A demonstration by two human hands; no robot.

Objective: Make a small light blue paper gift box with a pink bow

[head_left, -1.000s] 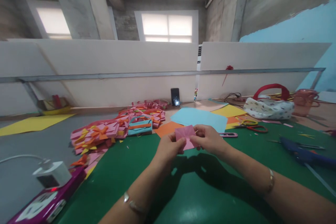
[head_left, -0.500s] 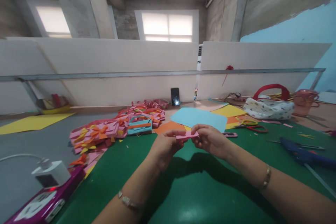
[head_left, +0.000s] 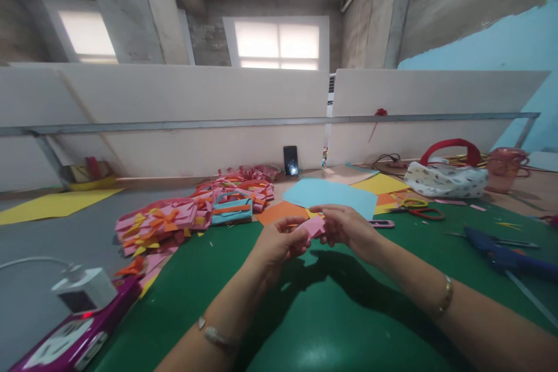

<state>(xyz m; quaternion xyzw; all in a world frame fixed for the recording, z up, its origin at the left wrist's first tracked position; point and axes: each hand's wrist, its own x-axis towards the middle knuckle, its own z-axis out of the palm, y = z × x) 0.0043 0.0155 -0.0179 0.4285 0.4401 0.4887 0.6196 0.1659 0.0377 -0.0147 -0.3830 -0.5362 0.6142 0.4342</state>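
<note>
A small folded piece of pink paper point(head_left: 314, 226) is pinched between the thumb and fingers of my left hand point(head_left: 281, 241), tilted up at its right end. Close against that end is my right hand point(head_left: 349, 229), its index finger stretched out above the paper and lifted off it. The other right fingertips are curled partly behind the paper, so whether they touch it is hard to see. Both hands are over the green mat point(head_left: 322, 325). Just beyond them lie a light-blue paper sheet point(head_left: 331, 193) and an orange sheet point(head_left: 279, 213).
Left stands a heap of pink and orange paper pieces point(head_left: 170, 221) beside a small blue paper bag point(head_left: 232, 209). A purple power strip point(head_left: 82, 325) is at near left. Scissors point(head_left: 429, 214), a pink cutter point(head_left: 383, 224), a blue glue gun point(head_left: 492, 250) and a patterned basket point(head_left: 447, 179) are right.
The pink paper, earlier level and pinched at both ends, has turned and tilted in my left hand. My right index finger has lifted and straightened away from it.
</note>
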